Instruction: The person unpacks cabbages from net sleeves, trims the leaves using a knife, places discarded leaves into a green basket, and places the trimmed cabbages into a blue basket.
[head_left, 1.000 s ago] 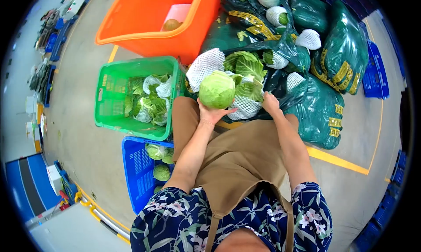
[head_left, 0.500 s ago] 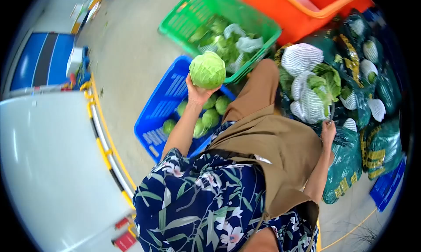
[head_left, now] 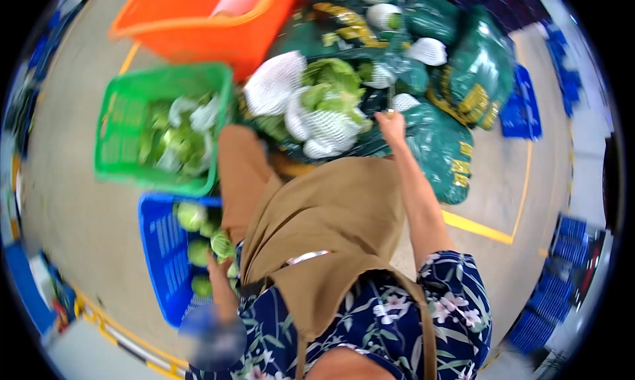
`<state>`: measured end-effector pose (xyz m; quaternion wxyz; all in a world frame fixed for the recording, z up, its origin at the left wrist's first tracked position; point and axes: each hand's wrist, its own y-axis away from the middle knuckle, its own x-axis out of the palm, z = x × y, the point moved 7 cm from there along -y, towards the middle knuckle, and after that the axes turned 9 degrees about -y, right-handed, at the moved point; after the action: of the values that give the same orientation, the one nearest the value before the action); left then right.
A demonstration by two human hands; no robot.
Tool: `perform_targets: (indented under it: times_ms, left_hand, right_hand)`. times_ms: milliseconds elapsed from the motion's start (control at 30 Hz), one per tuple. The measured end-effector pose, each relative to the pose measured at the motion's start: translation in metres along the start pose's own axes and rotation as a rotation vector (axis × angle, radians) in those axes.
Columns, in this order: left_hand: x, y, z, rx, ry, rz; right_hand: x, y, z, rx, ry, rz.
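My left hand is down in the blue crate, its fingers curled against a round green cabbage. Several more cabbages lie around it in that crate. Up at the dark green bags, my right hand is closed around a thin metal tool that looks like a slim knife; its handle is hidden in the fingers. Left of this hand, a leafy cabbage sits among white foam net sleeves on the bags.
A green crate holding loose leaves and foam nets stands behind the blue one. Beyond it is an orange bin. Filled green plastic bags are piled ahead and right, with another blue crate farther right. Yellow lines mark the floor.
My left hand has come down with the cabbage from above the blue crate into it. My view has turned to the right. The right hand stays at the bags with its tool.
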<state>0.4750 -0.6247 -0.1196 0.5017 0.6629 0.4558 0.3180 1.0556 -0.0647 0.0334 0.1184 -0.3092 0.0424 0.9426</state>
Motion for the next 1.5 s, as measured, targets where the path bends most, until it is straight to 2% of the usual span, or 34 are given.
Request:
perform_targets:
  times_ms: [33,67,100,133,167,200,233,267,333,367,433,467,533,567,667,733,767,800,833,867,900,933,1000,1033,1067,1133,1167,1200,1267,1333,1367,1433,1467,1500]
  left_hand:
    - [0.0,0.005,-0.023,-0.015,-0.086,-0.215]
    - [0.014,0.019,-0.065,0.195,-0.408,-0.279]
    - [0.047,0.039,-0.11,0.439,-0.479,-0.244]
    - [0.091,0.061,-0.154,0.687,-0.54,-0.208]
    - [0.143,0.083,-0.192,0.973,-0.518,-0.191]
    - [0.206,0.124,-0.211,0.973,-0.629,-0.116]
    - [0.276,0.16,-0.216,1.102,-0.496,0.055]
    - [0.348,0.189,-0.212,1.173,-0.544,0.263]
    - [0.477,0.252,-0.168,1.107,-0.731,0.511]
    - [0.529,0.244,-0.141,1.099,-0.773,0.674]
    - [0.623,0.257,-0.06,0.867,-0.863,1.006]
    - [0.66,0.256,-0.022,0.785,-0.952,1.025]
    - [0.718,0.228,0.062,0.541,-0.975,1.138]
    - [0.739,0.217,0.096,0.493,-1.011,1.118]
    - [0.775,0.169,0.193,0.318,-0.985,1.117]
    - [0.779,0.17,0.227,0.268,-0.947,1.075]
    - [0.785,0.17,0.233,0.516,-1.082,1.084]
    - [0.786,0.168,0.232,0.77,-1.22,1.072]
    - [0.775,0.195,0.216,0.981,-1.446,1.048]
    - [0.763,0.173,0.228,0.792,-1.633,0.93]
    - [0.756,0.155,0.24,0.738,-1.587,0.922]
    - [0.751,0.136,0.249,0.689,-1.542,0.918]
    - [0.745,0.123,0.248,0.725,-1.471,1.011]
    - [0.739,0.134,0.234,0.602,-1.499,0.969]
    - [0.73,0.125,0.236,0.328,-1.331,0.942]
    - [0.728,0.098,0.248,0.353,-1.259,0.867]
    - [0.727,0.082,0.254,0.409,-1.27,0.758]
    - [0.727,0.068,0.261,0.352,-1.158,0.795]
    - [0.731,0.103,0.232,0.565,-1.343,0.815]
    - [0.737,0.138,0.198,0.906,-1.396,0.607]
    - [0.744,0.153,0.19,1.166,-1.356,0.601]
    - [0.753,0.173,0.191,0.987,-1.161,0.779]
    - [0.756,0.184,0.19,0.892,-1.064,0.858]
    - [0.761,0.182,0.195,0.67,-1.027,0.933]
  right_hand:
    - [0.004,-0.012,-0.014,0.067,-0.039,0.007]
    - [0.003,-0.017,-0.005,-0.021,-0.044,-0.04]
    - [0.004,-0.019,0.008,0.123,-0.073,0.066]
    - [0.002,-0.021,0.024,0.131,-0.039,0.109]
    - [0.0,-0.03,0.031,-0.056,0.008,0.024]
    - [-0.002,-0.035,0.039,-0.246,0.055,-0.059]
    - [-0.004,-0.046,0.035,-0.183,-0.051,-0.023]
    - [-0.012,-0.06,0.029,-0.211,0.036,-0.066]
    - [-0.024,-0.088,0.003,-0.254,0.211,-0.138]
    - [-0.037,-0.097,-0.008,-0.099,0.351,-0.145]
    - [-0.06,-0.109,-0.044,-0.022,0.294,-0.153]
    - [-0.074,-0.107,-0.047,0.009,0.254,-0.177]
    - [-0.093,-0.106,-0.047,0.174,0.31,-0.095]
    - [-0.097,-0.113,-0.067,0.224,0.373,-0.036]
    - [-0.104,-0.121,-0.091,0.398,0.44,0.197]
    - [-0.103,-0.126,-0.104,0.445,0.449,0.307]
    - [-0.1,-0.13,-0.111,0.463,0.451,0.371]
    - [-0.102,-0.131,-0.137,0.631,0.267,0.272]
    - [-0.106,-0.129,-0.124,0.644,0.272,0.272]
    - [-0.105,-0.131,-0.122,0.623,0.211,0.285]
    - [-0.101,-0.138,-0.137,0.605,0.216,0.38]
    - [-0.1,-0.14,-0.146,0.575,-0.032,0.333]
    - [-0.106,-0.136,-0.144,0.596,-0.07,0.232]
    - [-0.104,-0.132,-0.136,0.522,0.011,0.194]
    - [-0.104,-0.126,-0.128,0.447,0.094,0.148]
    - [-0.103,-0.107,-0.09,0.267,0.241,0.11]
    - [-0.099,-0.098,-0.071,0.302,0.192,0.116]
    - [-0.099,-0.089,-0.062,0.341,0.139,0.121]
    - [-0.098,-0.091,-0.077,0.31,0.219,0.044]
    - [-0.104,-0.089,-0.092,0.359,0.144,0.084]
    - [-0.103,-0.082,-0.093,0.352,0.115,0.118]
    - [-0.098,-0.067,-0.1,0.383,-0.013,0.134]
    - [-0.093,-0.06,-0.104,0.36,0.039,0.114]
    - [-0.088,-0.052,-0.082,0.17,0.093,0.087]
